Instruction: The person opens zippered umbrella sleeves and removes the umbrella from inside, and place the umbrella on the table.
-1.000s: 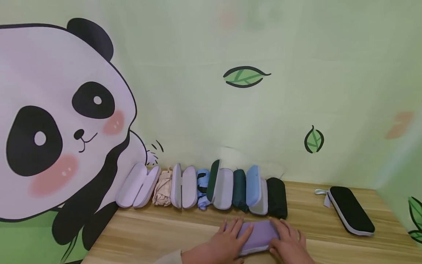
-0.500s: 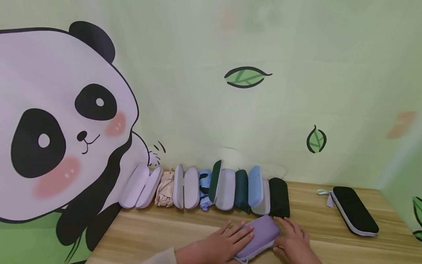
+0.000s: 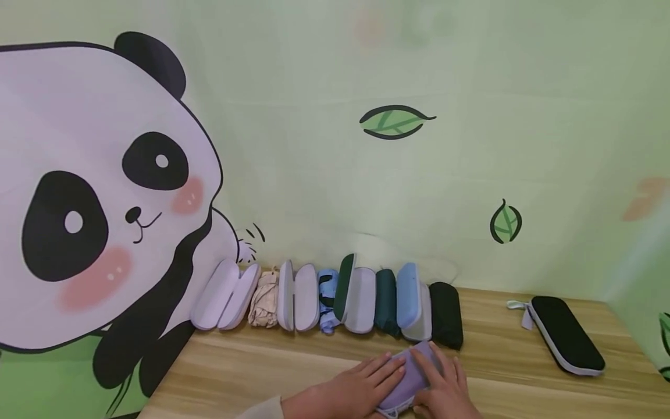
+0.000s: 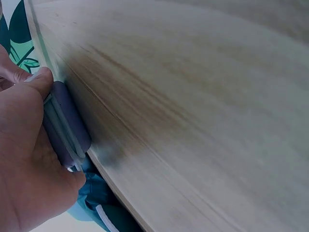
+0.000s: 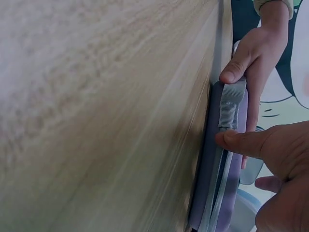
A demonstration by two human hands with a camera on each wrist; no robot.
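Observation:
A purple zippered case [image 3: 410,375] lies on the wooden table, slanted, near the front middle. My left hand [image 3: 350,387] holds it from the left, fingers over the top; the right wrist view shows the left thumb at its corner. My right hand [image 3: 445,387] grips the near right part, index finger along the top. In the right wrist view, the right thumb [image 5: 229,138] presses at the zipper edge, just below a grey ribbed pull strap [image 5: 232,104]. How far the zip is undone I cannot tell.
Behind stands a row of opened cases, such as a blue one [image 3: 408,297], alternating with folded fabric bundles, including a black one [image 3: 446,314]. A black zippered case [image 3: 567,334] lies at the right. A panda-printed cloth [image 3: 314,145] hangs behind the table [image 3: 262,366].
The purple case has turned from nearly level to a slant, its far end now pointing up and right. My right hand has moved from its right end onto its near side and top.

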